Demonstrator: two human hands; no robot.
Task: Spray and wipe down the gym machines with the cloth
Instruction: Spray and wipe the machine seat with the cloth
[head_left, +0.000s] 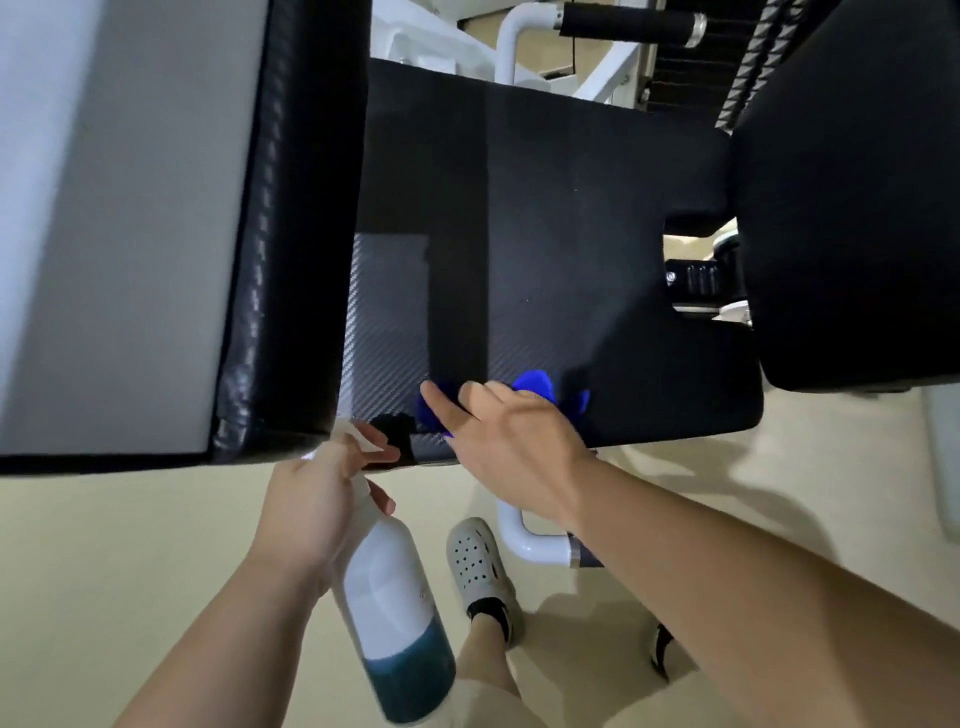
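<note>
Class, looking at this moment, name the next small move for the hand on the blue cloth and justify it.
Probably slide the right hand and blue cloth forward across the black pad: the hand presses the cloth at the pad's near edge, and most of the pad lies ahead.

Seat pad (571, 234) lies open between left pad (156, 234) and right pad (857, 208).
</note>
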